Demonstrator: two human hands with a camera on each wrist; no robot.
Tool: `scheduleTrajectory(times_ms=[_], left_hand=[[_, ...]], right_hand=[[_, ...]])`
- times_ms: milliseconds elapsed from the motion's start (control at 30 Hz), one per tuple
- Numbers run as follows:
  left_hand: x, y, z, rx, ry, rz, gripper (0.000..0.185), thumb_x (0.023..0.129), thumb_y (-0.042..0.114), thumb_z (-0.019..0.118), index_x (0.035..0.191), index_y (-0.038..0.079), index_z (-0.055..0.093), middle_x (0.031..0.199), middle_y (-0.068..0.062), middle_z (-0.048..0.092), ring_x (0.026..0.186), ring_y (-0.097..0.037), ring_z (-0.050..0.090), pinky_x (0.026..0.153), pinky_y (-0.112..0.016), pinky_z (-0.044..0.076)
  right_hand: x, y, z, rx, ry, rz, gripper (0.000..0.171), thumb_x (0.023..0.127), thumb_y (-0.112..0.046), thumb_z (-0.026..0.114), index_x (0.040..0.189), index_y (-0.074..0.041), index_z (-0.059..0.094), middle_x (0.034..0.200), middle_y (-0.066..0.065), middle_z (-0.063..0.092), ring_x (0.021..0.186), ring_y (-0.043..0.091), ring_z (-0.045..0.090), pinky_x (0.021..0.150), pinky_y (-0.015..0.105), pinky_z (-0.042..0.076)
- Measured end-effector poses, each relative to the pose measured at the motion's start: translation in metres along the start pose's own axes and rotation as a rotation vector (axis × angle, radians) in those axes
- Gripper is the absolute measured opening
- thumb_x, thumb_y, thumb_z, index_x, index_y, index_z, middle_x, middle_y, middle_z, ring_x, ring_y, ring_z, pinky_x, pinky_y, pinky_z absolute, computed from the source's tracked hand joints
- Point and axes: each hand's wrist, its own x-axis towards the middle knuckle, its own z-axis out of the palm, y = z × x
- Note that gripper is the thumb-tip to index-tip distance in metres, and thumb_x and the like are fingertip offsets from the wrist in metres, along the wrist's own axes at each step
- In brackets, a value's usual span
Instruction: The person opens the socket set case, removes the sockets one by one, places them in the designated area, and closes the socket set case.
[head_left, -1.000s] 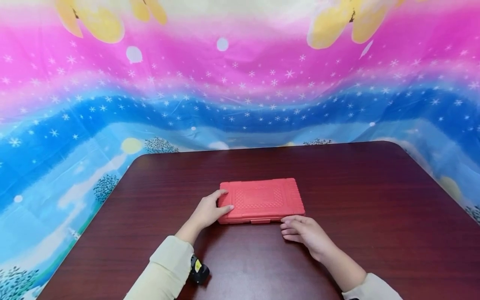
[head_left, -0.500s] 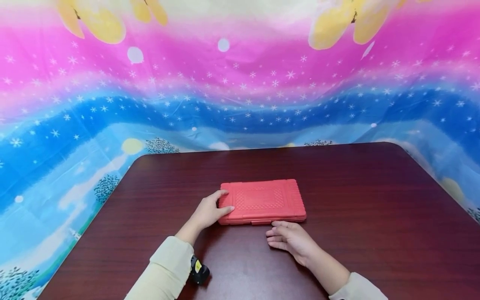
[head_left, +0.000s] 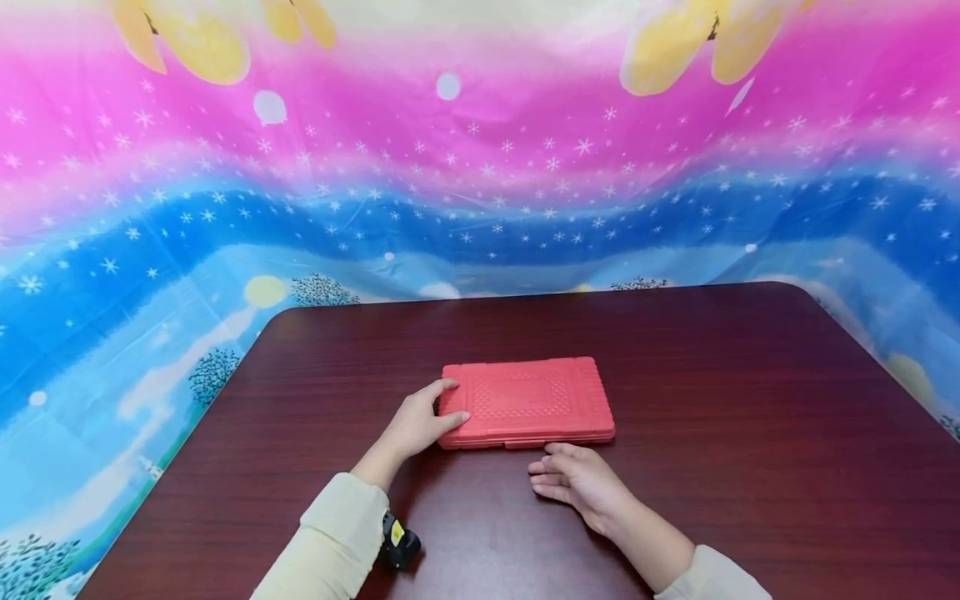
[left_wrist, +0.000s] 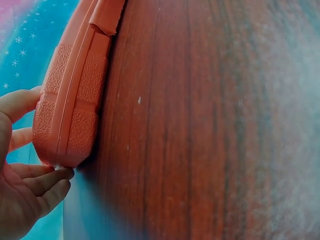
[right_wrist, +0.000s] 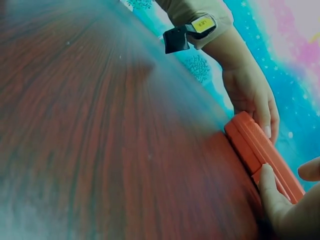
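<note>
A red plastic case [head_left: 528, 398] with a textured lid lies closed on the table, its long front side toward me. My left hand [head_left: 412, 422] holds the case's left end. Its thumb and one finger lie over the lid, and in the left wrist view the other fingertips [left_wrist: 62, 174] meet the end wall. My right hand [head_left: 588, 487] is at the front side near the latch [head_left: 525, 444], palm turned inward and fingers loosely extended. In the right wrist view, one fingertip [right_wrist: 267, 172] of that hand is right at the latch on the case [right_wrist: 250, 140].
The dark reddish-brown wooden table [head_left: 360, 350] has rounded far corners. A patterned pink and blue cloth [head_left: 480, 167] hangs behind and along both sides. On the left wrist, below the cream sleeve [head_left: 337, 525], sits a small black device [head_left: 400, 542] with a yellow label.
My right hand has slid left along the case's front side, from near the right corner to the latch. The left hand keeps its place on the left end, and the case remains closed.
</note>
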Motion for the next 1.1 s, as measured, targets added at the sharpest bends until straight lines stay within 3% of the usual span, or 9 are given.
scheduleTrajectory(times_ms=[167,367,567,867,1100], left_hand=[[0.001,0.0,-0.001,0.01,0.009,-0.012,0.055,0.076,0.032,0.064,0.124,0.011,0.045,0.121,-0.009,0.048,0.107,-0.021,0.045,0.087,-0.041,0.037],[0.001,0.0,-0.001,0.016,0.007,-0.022,0.054,0.077,0.031,0.064,0.124,0.011,0.045,0.119,-0.01,0.049,0.103,-0.022,0.047,0.085,-0.041,0.038],[0.002,0.001,0.0,0.01,0.001,-0.025,0.054,0.076,0.032,0.064,0.123,0.012,0.046,0.119,-0.01,0.05,0.103,-0.022,0.047,0.085,-0.04,0.038],[0.004,-0.001,-0.002,0.005,0.013,-0.039,0.054,0.077,0.034,0.063,0.123,0.013,0.047,0.119,-0.011,0.05,0.101,-0.022,0.048,0.084,-0.04,0.039],[0.004,-0.001,-0.003,-0.023,0.015,-0.048,0.054,0.076,0.034,0.064,0.123,0.013,0.047,0.118,-0.011,0.05,0.1,-0.021,0.049,0.083,-0.039,0.04]], right_hand=[[0.003,0.0,0.009,0.04,0.109,0.006,0.042,0.085,0.002,0.037,0.12,0.02,0.023,0.09,0.02,0.056,0.078,0.021,0.057,0.075,0.035,0.047],[0.006,0.003,0.019,0.17,0.24,0.002,0.024,0.087,0.002,0.035,0.105,0.019,0.036,0.095,0.027,0.049,0.081,0.024,0.056,0.079,0.037,0.045],[0.008,0.001,0.024,0.252,0.273,0.012,0.043,0.089,-0.006,0.037,0.12,0.021,0.024,0.113,0.038,0.036,0.1,0.035,0.048,0.084,0.037,0.041],[0.015,0.0,0.029,0.347,0.269,0.016,0.059,0.091,-0.015,0.041,0.127,0.019,0.009,0.119,0.043,0.027,0.112,0.042,0.035,0.088,0.038,0.037],[0.02,0.004,0.029,0.362,0.288,-0.017,0.058,0.09,-0.015,0.044,0.122,0.021,0.013,0.114,0.039,0.035,0.098,0.033,0.051,0.085,0.036,0.04]])
